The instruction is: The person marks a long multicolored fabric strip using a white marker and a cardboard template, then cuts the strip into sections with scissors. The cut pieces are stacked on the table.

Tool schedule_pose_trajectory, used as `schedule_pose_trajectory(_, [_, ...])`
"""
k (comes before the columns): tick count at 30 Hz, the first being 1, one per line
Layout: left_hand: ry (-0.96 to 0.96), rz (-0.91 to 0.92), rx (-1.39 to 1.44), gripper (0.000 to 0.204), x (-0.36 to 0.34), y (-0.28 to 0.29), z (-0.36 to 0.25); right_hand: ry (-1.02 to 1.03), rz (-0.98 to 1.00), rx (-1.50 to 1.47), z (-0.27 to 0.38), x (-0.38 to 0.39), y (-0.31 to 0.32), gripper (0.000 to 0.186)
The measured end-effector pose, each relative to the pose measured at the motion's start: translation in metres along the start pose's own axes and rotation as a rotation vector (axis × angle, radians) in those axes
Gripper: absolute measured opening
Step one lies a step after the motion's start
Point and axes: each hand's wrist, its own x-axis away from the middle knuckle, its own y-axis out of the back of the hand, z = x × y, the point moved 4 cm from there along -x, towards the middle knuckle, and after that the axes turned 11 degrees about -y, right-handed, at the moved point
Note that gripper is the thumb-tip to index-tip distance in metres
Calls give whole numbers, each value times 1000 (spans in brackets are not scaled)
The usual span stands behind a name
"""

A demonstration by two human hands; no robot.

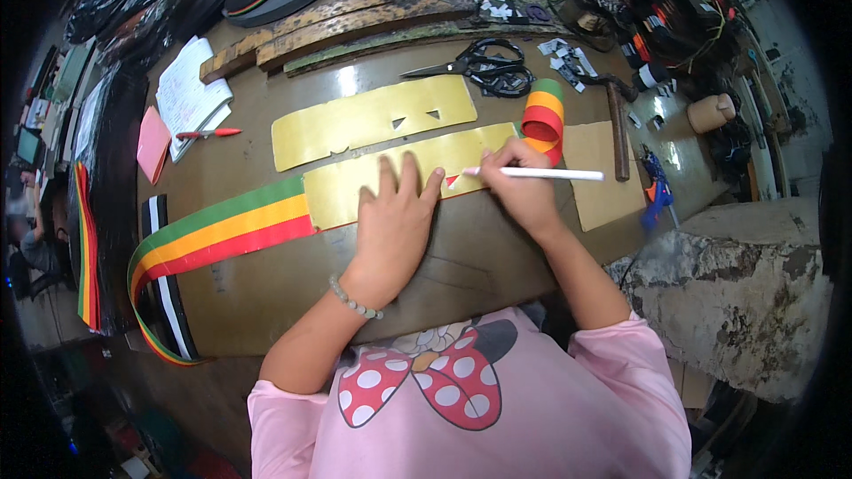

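A yellow card template (346,200) lies over a green, yellow and red striped ribbon (226,227). My left hand (397,217) rests flat on the template with its fingers spread. My right hand (522,184) grips a white pen (568,175), its tip at a small triangular cutout (453,182) through which red ribbon shows. Past the template's right end the ribbon goes on into a loose coil (542,121). The ribbon's left end curls over the table's near left side. Just beyond lies a second yellow card template (373,115) with triangular holes.
Black-handled scissors (488,66) lie beyond the templates, in front of long wooden bars (355,27). At left are a written notebook (193,89), a pink pad (153,144) and a red pen (209,133). A brown card (603,179), a hammer (619,129) and blue-handled snips (658,195) lie at right.
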Motion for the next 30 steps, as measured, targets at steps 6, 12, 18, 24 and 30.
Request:
schedule_pose_trajectory(6, [-11,-48,80,50,-32,-6,-13,-93,-83,53,-19,4,35,29])
schedule_pose_trajectory(12, [-8,13,105,48,-38,-6,-22,104,-34,315,-13,14,26,24])
schedule_pose_trajectory(18, [2,38,80,51,-41,-6,-23,-177,-115,-290,-32,-14,44,13])
schedule_pose_trajectory(24, [-9,63,78,51,-42,-7,-23,-165,-342,-214,-30,-11,53,12])
schedule_pose_trajectory(30, [-10,56,56,51,-41,-8,-23,-275,-210,97,-18,-18,40,23])
